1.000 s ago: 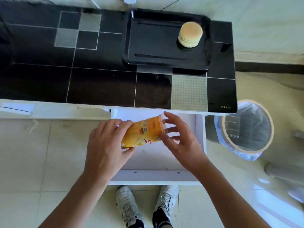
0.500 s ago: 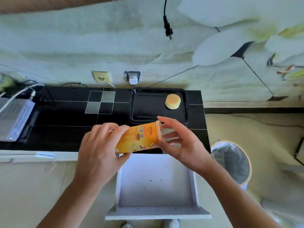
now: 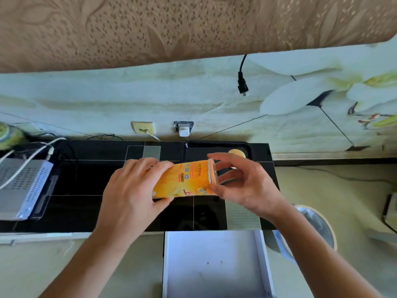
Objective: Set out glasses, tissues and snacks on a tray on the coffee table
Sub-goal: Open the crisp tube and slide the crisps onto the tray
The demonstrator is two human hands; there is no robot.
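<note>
Both hands are sharing one orange cardboard snack canister [image 3: 184, 180] lying crosswise above the table — our left hand [image 3: 131, 190] wrapping its base, our right hand [image 3: 240, 183] pinching its lid end, nearer the black plastic tray [image 3: 214, 147] beyond.

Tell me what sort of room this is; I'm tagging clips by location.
Probably a living room at home. A low black table stands against a flower-mural wall with sockets, a router-like box on it, and a tray holding a bun. Both hands hold a snack can.
</note>
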